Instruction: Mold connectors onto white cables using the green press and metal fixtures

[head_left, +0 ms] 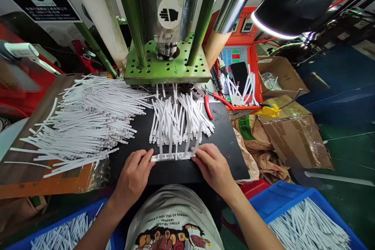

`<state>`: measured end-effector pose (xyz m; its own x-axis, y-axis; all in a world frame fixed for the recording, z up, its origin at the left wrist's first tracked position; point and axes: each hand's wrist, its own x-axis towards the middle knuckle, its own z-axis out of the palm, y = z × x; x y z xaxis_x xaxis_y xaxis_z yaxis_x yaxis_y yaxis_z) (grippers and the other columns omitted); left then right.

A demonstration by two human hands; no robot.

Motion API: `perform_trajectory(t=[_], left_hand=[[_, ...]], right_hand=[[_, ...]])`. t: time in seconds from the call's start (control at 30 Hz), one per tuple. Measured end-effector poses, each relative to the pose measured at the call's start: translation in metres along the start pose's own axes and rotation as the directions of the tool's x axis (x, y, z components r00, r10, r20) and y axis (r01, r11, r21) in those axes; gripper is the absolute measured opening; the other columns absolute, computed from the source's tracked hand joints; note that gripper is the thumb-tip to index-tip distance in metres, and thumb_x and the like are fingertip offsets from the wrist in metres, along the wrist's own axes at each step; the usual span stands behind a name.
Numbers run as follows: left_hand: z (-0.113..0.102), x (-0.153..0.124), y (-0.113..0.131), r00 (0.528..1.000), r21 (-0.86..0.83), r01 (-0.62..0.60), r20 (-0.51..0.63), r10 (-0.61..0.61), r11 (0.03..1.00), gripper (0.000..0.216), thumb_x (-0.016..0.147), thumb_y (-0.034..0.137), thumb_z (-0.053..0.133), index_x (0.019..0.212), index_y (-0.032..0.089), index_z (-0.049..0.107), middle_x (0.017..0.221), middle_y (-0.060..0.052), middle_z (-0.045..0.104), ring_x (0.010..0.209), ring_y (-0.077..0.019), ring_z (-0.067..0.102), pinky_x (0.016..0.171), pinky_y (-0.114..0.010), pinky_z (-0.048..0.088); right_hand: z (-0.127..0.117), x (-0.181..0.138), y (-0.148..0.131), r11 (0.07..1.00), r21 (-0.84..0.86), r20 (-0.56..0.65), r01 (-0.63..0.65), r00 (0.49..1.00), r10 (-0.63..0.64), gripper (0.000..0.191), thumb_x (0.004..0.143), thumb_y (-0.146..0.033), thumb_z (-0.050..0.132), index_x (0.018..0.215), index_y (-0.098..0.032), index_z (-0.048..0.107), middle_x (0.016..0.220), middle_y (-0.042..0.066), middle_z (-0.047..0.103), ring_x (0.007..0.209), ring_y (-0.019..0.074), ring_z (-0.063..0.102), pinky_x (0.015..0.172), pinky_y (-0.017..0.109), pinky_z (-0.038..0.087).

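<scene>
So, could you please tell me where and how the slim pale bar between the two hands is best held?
Probably by its two ends, the left hand coming from the left and the right hand from the right. The pale bar runs crosswise, and white strips rise along it, so a grip from above looks crowded.

The person wore a pale grey-white fabric shirt point(172, 199) bearing dark capital lettering point(168, 220), including "STORY-TELLING SESSION". Beside the words was a cartoon print point(172, 240) in brown, red and white. The left hand point(135, 172), right hand point(216, 168) and forearms were bare.
</scene>
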<state>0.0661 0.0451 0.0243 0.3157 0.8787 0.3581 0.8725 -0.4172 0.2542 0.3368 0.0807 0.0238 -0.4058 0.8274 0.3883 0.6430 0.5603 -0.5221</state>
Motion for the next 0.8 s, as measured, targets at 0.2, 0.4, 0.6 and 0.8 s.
perform_trajectory(t=[0.2, 0.4, 0.6, 0.8], left_hand=[[-0.010, -0.004, -0.006, 0.970, -0.246, -0.006, 0.233, 0.065, 0.969, 0.026, 0.095, 0.004, 0.038, 0.109, 0.015, 0.057, 0.095, -0.006, 0.053, 0.087, -0.0138, 0.058, 0.076, -0.022, 0.054], [-0.012, 0.005, -0.008, 0.940, -0.202, 0.009, 0.337, 0.061, 0.979, 0.027, 0.093, 0.002, 0.035, 0.095, 0.018, 0.057, 0.085, -0.003, 0.049, 0.080, -0.0158, 0.054, 0.070, -0.026, 0.052], [-0.002, -0.001, -0.012, 0.976, -0.230, -0.050, 0.195, 0.097, 0.972, 0.019, 0.098, 0.011, 0.039, 0.101, 0.018, 0.056, 0.085, -0.003, 0.049, 0.081, -0.0165, 0.057, 0.072, -0.027, 0.051], [0.004, -0.008, -0.013, 0.989, -0.218, -0.088, 0.094, 0.111, 0.972, 0.017, 0.099, 0.020, 0.045, 0.108, 0.016, 0.059, 0.086, -0.004, 0.054, 0.082, -0.0173, 0.059, 0.077, -0.030, 0.049]], right_hand=[[-0.025, 0.010, 0.012, 0.974, 0.205, 0.280, 0.099, 0.947, -0.156, 0.031, 0.094, -0.008, 0.046, 0.110, -0.023, 0.068, 0.105, 0.008, 0.066, 0.088, 0.0165, 0.062, 0.076, 0.029, 0.052], [0.016, 0.081, 0.005, 0.984, 0.178, 0.200, -0.031, 0.980, -0.005, 0.030, 0.083, 0.000, 0.045, 0.091, -0.017, 0.068, 0.082, 0.004, 0.067, 0.069, 0.0134, 0.063, 0.065, 0.022, 0.048], [-0.005, 0.077, 0.029, 0.953, 0.153, -0.230, -0.260, 0.929, 0.290, 0.024, 0.090, -0.014, 0.045, 0.097, -0.017, 0.068, 0.086, 0.006, 0.070, 0.067, 0.0148, 0.065, 0.069, 0.026, 0.053], [-0.081, -0.058, 0.094, 0.637, -0.092, -0.568, -0.766, 0.566, 0.598, 0.033, 0.092, -0.031, 0.046, 0.103, -0.013, 0.071, 0.081, 0.010, 0.073, 0.069, 0.0233, 0.070, 0.065, 0.033, 0.056]])
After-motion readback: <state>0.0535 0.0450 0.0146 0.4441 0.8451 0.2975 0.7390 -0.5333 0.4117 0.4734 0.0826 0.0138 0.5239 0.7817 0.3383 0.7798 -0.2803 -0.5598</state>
